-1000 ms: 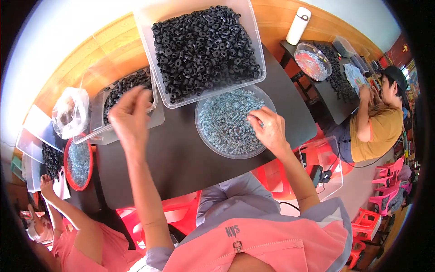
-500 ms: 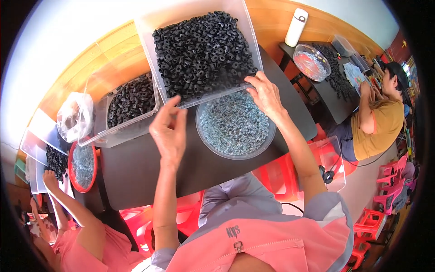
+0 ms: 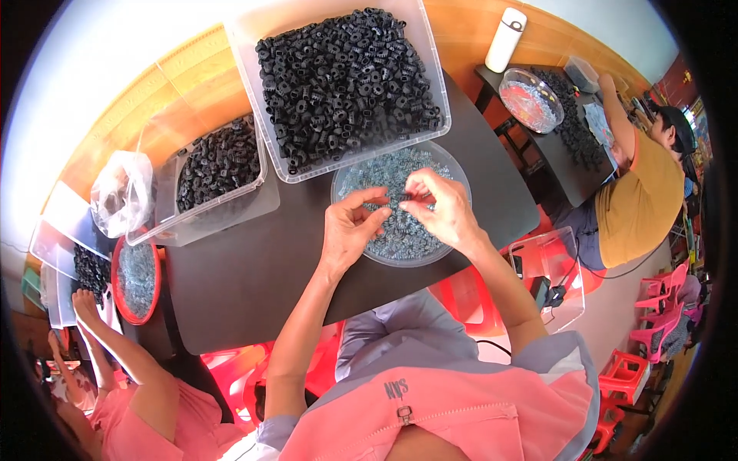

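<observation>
My left hand [image 3: 354, 230] and my right hand [image 3: 447, 211] face each other over a round clear tub [image 3: 466, 192]. Small, pale-blue see-through pieces [image 3: 407, 240] fill the tub; their exact kind is too fine to tell. My right thumb and fingertips pinch a small dark piece [image 3: 402, 198], apparently one of the black plastic parts. The left fingers are curled in a pinch just beside it, and whatever they hold is too small to name. Beyond my hands, a large clear bin [image 3: 430, 46] heaped with small black ring-like plastic parts [image 3: 346, 88] overhangs the tub's far side.
Left of the large bin is another clear bin [image 3: 201, 224] of black parts. A plastic bag [image 3: 123, 192] and a red basin [image 3: 158, 284] of pale-blue pieces lie farther left, near a co-worker's arm [image 3: 123, 346]. Another person [image 3: 638, 207] sits at a table [image 3: 565, 173] on the right.
My right hand has come back from the large bin's near corner to above the tub. My left hand has moved right and nearer to meet it. The co-worker at right has raised an arm.
</observation>
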The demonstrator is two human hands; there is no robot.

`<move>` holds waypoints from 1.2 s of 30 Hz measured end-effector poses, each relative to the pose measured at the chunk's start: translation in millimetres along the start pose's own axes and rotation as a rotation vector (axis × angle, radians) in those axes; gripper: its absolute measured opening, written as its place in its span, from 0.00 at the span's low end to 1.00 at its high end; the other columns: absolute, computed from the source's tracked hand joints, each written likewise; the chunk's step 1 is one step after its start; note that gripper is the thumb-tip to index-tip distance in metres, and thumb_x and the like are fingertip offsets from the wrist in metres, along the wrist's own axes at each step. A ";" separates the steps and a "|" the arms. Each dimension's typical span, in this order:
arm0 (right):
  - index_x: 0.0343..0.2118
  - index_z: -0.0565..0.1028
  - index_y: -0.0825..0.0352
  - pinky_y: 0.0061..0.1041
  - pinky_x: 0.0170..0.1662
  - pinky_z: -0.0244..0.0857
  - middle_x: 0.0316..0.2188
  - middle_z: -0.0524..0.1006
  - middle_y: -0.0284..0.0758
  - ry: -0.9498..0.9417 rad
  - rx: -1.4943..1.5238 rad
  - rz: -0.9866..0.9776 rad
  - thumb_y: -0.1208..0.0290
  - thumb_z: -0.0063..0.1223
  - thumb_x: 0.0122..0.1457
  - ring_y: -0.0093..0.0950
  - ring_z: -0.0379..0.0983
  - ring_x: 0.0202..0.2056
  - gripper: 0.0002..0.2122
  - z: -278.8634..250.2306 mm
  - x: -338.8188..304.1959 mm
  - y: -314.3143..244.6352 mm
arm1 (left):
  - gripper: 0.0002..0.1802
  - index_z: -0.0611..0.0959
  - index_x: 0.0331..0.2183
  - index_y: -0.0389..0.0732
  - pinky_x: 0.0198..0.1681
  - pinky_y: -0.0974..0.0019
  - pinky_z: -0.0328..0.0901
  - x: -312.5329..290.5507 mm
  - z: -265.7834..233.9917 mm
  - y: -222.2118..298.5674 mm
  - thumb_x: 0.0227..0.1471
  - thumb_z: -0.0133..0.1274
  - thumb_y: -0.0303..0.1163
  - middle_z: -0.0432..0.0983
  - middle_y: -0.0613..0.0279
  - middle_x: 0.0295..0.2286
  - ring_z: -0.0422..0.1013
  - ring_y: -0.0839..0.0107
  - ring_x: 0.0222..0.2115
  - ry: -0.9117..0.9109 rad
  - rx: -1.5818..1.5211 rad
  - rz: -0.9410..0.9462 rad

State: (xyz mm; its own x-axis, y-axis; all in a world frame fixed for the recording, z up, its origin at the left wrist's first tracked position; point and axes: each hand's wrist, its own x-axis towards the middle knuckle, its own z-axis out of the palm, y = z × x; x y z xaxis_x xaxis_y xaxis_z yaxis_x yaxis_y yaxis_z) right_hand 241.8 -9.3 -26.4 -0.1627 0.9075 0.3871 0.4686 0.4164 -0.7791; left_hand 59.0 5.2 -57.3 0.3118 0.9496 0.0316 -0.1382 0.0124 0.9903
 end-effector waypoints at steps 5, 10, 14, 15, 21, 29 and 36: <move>0.30 0.71 0.69 0.20 0.33 0.71 0.26 0.74 0.33 -0.099 -0.084 -0.131 0.86 0.57 0.45 0.23 0.74 0.28 0.10 8.9 -0.1 -4.5 | 0.13 0.80 0.38 0.35 0.24 0.78 0.67 0.2 -1.2 -9.5 0.47 0.57 0.22 0.77 0.60 0.32 0.70 0.82 0.21 -0.078 -0.040 0.065; 0.38 0.73 0.68 0.24 0.30 0.69 0.30 0.74 0.37 -0.008 0.016 -0.055 0.85 0.55 0.45 0.27 0.75 0.30 0.15 -5.4 4.8 1.7 | 0.08 0.82 0.34 0.34 0.24 0.77 0.67 -2.5 -7.4 -3.9 0.48 0.56 0.23 0.76 0.64 0.23 0.70 0.81 0.21 -0.037 -0.119 -0.023; 0.32 0.75 0.66 0.28 0.30 0.67 0.26 0.75 0.37 0.065 -0.288 0.079 0.82 0.55 0.45 0.32 0.75 0.28 0.09 -28.0 1.8 25.4 | 0.06 0.83 0.32 0.34 0.24 0.76 0.66 -3.9 -8.9 -2.9 0.48 0.57 0.24 0.75 0.65 0.23 0.71 0.80 0.21 -0.017 -0.159 0.000; 0.31 0.75 0.66 0.29 0.30 0.67 0.25 0.75 0.37 0.003 -0.318 0.099 0.80 0.56 0.45 0.33 0.74 0.27 0.08 -27.9 -2.5 30.5 | 0.06 0.83 0.32 0.34 0.24 0.76 0.66 -4.5 -8.8 -2.0 0.48 0.57 0.24 0.75 0.65 0.23 0.71 0.80 0.21 -0.016 -0.158 -0.001; 0.24 0.75 0.68 0.34 0.33 0.64 0.25 0.74 0.37 -0.102 -0.444 0.156 0.78 0.56 0.45 0.37 0.72 0.30 0.03 -13.2 -12.2 24.0 | 0.07 0.83 0.30 0.34 0.23 0.75 0.65 -5.5 -8.7 -2.4 0.49 0.56 0.27 0.75 0.63 0.23 0.70 0.78 0.20 -0.011 -0.140 0.016; 0.28 0.76 0.69 0.20 0.28 0.66 0.23 0.75 0.35 0.067 0.041 0.181 0.84 0.57 0.45 0.24 0.73 0.25 0.06 -11.1 -13.8 38.6 | 0.09 0.82 0.34 0.34 0.25 0.76 0.67 -5.3 -9.9 -3.6 0.46 0.57 0.20 0.73 0.63 0.25 0.71 0.78 0.23 -0.032 -0.155 0.067; 0.24 0.76 0.70 0.23 0.22 0.61 0.14 0.72 0.37 0.081 -0.388 0.193 0.75 0.60 0.48 0.21 0.67 0.16 0.05 -10.5 -14.6 43.9 | 0.09 0.82 0.34 0.33 0.27 0.76 0.68 -4.9 -9.3 -1.7 0.46 0.57 0.19 0.72 0.63 0.25 0.72 0.78 0.23 -0.038 -0.158 0.040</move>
State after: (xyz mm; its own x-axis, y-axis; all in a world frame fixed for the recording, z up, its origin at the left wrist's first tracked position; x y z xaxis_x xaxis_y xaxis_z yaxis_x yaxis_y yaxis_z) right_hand 273.9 -4.9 -61.1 0.0213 0.9531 0.3019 0.7778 0.1739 -0.6039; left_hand 49.0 3.5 -60.3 0.3377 0.9380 0.0783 -0.2967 0.0271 0.9546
